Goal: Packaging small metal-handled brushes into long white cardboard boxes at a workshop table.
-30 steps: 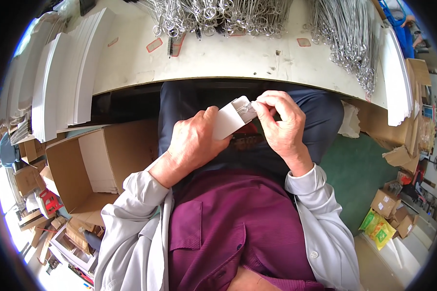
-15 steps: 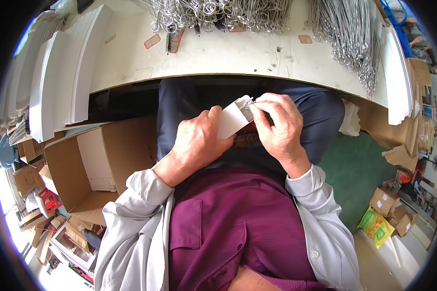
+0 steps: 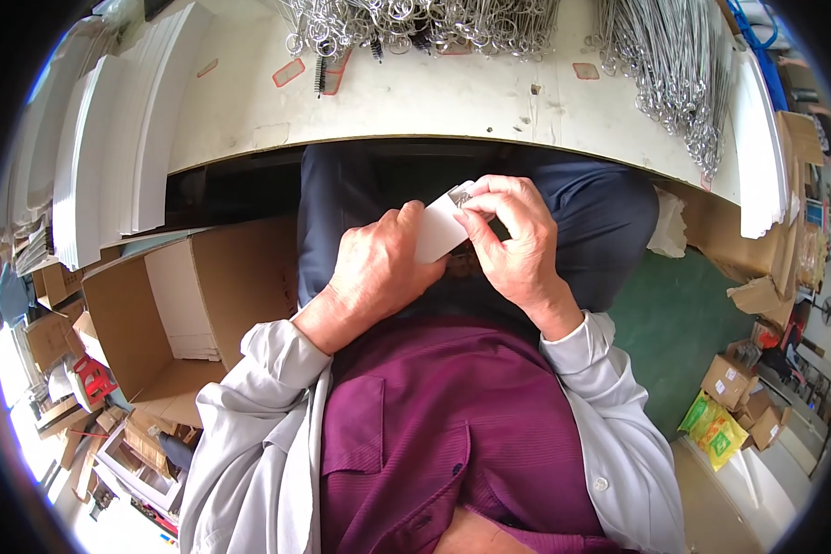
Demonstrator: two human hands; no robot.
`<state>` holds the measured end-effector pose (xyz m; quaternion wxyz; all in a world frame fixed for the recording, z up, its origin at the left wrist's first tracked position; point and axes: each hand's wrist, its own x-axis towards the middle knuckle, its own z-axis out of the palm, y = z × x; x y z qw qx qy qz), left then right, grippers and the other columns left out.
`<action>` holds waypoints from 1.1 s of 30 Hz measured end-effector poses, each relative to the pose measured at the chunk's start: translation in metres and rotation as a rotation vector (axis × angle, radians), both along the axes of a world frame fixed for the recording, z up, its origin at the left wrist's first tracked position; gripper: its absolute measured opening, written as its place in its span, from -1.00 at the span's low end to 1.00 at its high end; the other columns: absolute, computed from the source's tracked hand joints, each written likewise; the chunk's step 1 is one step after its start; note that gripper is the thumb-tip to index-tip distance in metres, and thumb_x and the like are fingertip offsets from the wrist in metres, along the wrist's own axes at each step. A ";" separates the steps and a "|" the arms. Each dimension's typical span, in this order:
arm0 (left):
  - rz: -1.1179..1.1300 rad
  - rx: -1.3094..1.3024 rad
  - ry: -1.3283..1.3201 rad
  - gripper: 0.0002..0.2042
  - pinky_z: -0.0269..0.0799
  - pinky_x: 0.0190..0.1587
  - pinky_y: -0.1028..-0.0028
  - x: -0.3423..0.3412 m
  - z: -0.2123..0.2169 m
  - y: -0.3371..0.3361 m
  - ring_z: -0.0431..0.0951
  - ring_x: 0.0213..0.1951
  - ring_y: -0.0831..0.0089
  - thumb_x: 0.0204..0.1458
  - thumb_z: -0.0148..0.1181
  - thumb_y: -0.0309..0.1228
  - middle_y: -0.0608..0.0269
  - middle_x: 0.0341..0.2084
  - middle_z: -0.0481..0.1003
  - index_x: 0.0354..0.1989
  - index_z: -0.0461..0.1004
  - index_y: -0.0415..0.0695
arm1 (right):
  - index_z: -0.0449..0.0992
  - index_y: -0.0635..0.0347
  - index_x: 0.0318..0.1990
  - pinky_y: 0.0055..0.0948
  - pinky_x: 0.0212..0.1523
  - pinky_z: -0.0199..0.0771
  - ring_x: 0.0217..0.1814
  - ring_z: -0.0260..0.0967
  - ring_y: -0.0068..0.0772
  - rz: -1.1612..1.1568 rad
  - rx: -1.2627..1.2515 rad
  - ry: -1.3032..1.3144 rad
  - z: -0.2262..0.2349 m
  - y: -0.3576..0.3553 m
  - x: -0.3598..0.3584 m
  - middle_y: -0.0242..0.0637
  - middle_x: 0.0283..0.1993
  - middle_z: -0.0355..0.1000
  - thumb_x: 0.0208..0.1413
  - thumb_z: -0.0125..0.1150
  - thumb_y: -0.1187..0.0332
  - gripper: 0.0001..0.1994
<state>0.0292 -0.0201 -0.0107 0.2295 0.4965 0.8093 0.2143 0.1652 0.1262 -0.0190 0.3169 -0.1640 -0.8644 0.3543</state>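
Observation:
A small, narrow white cardboard box (image 3: 441,231) is held tilted above my lap. My left hand (image 3: 379,263) wraps round its lower end, the thumb along the near side. My right hand (image 3: 517,240) is at the upper end, its thumb and fingertips pinched against the box's mouth. A little shiny metal shows at that mouth beside the fingertips; most of the opening is covered by them. On the table ahead lie many ring-ended metal wire pieces (image 3: 415,26) in a heap.
More long wire pieces (image 3: 669,69) lie in a bundle at the right of the white table (image 3: 415,102). Stacked flat white cartons (image 3: 97,157) stand at its left, others (image 3: 757,148) at its right. An open brown box (image 3: 157,342) sits left of my legs.
My right hand has moved slightly left, closer over the box's mouth. The shiny wire seen in the mouth before is now mostly covered. My left hand keeps its hold.

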 end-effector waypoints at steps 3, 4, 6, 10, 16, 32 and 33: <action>-0.002 0.010 -0.010 -0.55 0.61 -0.27 0.10 0.001 0.001 0.000 0.68 -0.33 -0.02 -0.10 0.48 -0.23 0.00 -0.38 0.61 -0.12 0.47 -0.20 | 0.57 0.23 -0.22 -0.27 -0.17 0.57 -0.15 0.51 -0.16 -0.061 -0.203 -0.033 0.003 -0.003 -0.002 -0.18 -0.12 0.53 0.05 0.43 0.56 -0.83; -0.001 0.009 -0.010 -0.55 0.61 -0.27 0.10 0.001 0.001 0.000 0.68 -0.33 -0.02 -0.10 0.48 -0.23 0.00 -0.38 0.61 -0.12 0.47 -0.20 | 0.59 0.23 -0.22 -0.33 -0.20 0.57 -0.14 0.52 -0.24 -0.070 -0.230 -0.046 0.003 -0.003 -0.002 -0.20 -0.14 0.53 0.06 0.45 0.54 -0.84; -0.009 0.048 0.020 -0.57 0.62 -0.29 0.12 0.001 -0.001 -0.001 0.68 -0.36 0.01 -0.12 0.49 -0.26 0.03 -0.40 0.61 -0.12 0.48 -0.18 | 0.60 0.22 -0.23 -0.36 -0.22 0.56 -0.15 0.51 -0.28 -0.078 -0.317 -0.080 0.006 -0.001 -0.003 -0.22 -0.15 0.52 0.06 0.45 0.54 -0.85; -0.027 0.092 0.040 -0.57 0.63 -0.33 0.15 0.004 -0.004 -0.004 0.68 -0.38 0.05 -0.14 0.50 -0.28 0.05 -0.41 0.60 -0.13 0.49 -0.17 | 0.67 0.24 -0.22 -0.48 -0.20 0.49 -0.17 0.48 -0.46 -0.095 -0.379 -0.141 0.002 0.005 0.000 -0.28 -0.12 0.51 0.12 0.47 0.44 -0.88; -0.012 0.106 0.058 -0.56 0.63 -0.33 0.16 0.007 -0.010 -0.005 0.68 -0.37 0.07 -0.14 0.51 -0.27 0.06 -0.40 0.61 -0.12 0.49 -0.17 | 0.64 0.29 -0.23 -0.30 -0.13 0.57 -0.07 0.51 -0.22 -0.071 -0.149 -0.040 -0.011 -0.007 0.000 -0.18 -0.02 0.57 0.17 0.40 0.48 -0.92; 0.056 0.232 -0.101 -0.49 0.65 -0.25 0.17 -0.001 0.003 -0.004 0.70 -0.28 0.02 -0.15 0.56 -0.28 -0.03 -0.32 0.62 -0.07 0.47 -0.23 | 0.45 0.38 0.26 -0.22 0.21 0.50 0.22 0.48 0.00 -0.113 -0.404 0.021 -0.003 -0.020 0.016 0.06 0.24 0.47 0.22 0.39 0.37 -0.50; 0.065 0.224 -0.106 -0.52 0.64 -0.26 0.14 -0.002 0.005 -0.003 0.69 -0.30 0.01 -0.13 0.54 -0.25 -0.02 -0.33 0.62 -0.12 0.45 -0.22 | 0.46 0.38 0.26 -0.21 0.21 0.50 0.22 0.48 -0.01 -0.108 -0.284 -0.029 -0.008 -0.015 0.021 0.05 0.24 0.47 0.22 0.39 0.36 -0.50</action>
